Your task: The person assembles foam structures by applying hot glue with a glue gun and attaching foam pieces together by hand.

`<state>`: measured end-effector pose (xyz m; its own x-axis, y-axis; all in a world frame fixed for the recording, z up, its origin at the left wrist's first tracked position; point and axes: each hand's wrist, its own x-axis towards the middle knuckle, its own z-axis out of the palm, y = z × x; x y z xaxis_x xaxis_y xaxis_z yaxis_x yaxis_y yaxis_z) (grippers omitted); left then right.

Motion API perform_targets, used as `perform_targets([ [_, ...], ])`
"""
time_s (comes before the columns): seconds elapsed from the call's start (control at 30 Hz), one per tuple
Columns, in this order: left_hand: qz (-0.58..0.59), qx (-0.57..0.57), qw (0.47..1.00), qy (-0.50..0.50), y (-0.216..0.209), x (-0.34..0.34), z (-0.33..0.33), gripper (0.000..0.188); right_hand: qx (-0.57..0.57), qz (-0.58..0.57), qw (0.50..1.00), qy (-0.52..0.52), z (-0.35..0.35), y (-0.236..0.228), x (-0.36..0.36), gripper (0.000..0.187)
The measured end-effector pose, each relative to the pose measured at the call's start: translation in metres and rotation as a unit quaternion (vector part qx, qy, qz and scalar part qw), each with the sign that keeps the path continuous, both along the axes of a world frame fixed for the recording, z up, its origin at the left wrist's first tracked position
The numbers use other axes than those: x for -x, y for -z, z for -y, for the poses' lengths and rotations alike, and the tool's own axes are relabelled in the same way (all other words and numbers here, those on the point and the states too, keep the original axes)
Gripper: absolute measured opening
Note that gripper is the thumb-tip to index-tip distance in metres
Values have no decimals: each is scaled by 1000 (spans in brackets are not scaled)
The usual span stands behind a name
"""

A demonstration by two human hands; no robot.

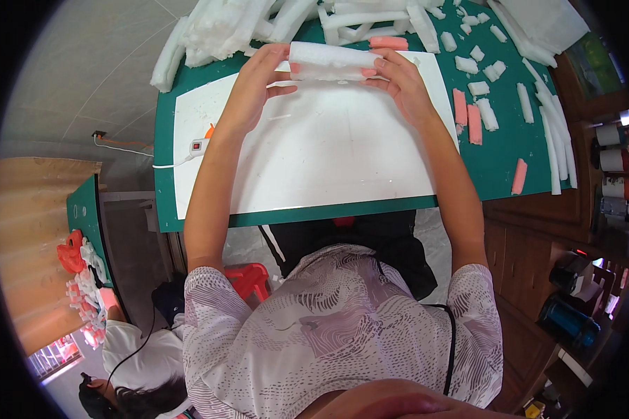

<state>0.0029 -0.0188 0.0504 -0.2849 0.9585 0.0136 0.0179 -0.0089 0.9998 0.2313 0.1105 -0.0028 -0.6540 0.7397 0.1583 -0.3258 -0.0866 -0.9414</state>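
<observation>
A white foam piece (pixel 335 61) is held up level over the far part of a white board (pixel 335 153). My left hand (pixel 264 77) grips its left end, fingers at the edge and thumb stretched below. At the right end, my right hand (pixel 398 78) pinches the foam with curved fingers. Just beyond it lies a pink foam strip (pixel 388 42). A white corded device (pixel 198 146) with a red switch sits on the board beside my left forearm, which partly hides it.
Long white foam strips (pixel 223 31) pile up at the far left of the green table (pixel 307 214). Small white foam chunks (pixel 478 89) and pink pieces (pixel 474 124) are scattered at the right. A red stool (pixel 248 279) stands below. Another person (pixel 143 356) works at the left.
</observation>
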Motion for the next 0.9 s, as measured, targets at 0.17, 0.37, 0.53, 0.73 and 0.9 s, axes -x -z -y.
perform_targets([
  [0.17, -16, 8, 1000, 5, 1, 1, -2, 42, -20, 1, 1000, 7, 0, 2, 1, 30],
  [0.37, -37, 15, 999, -5, 1, 0, -1, 40, -32, 4, 999, 8, 1, 1, 0, 29],
  [0.53, -17, 0, 1000, -1, 7, 3, -3, 34, -51, 38, 998, -13, -3, 4, -4, 37],
  [0.73, -5, -16, 1000, -1, 16, 6, -2, 29, -79, 43, 996, -7, 1, 0, -2, 39],
  [0.9, -17, -39, 999, -20, 21, 1, 0, 26, -108, 35, 993, 4, -1, 1, -2, 41],
])
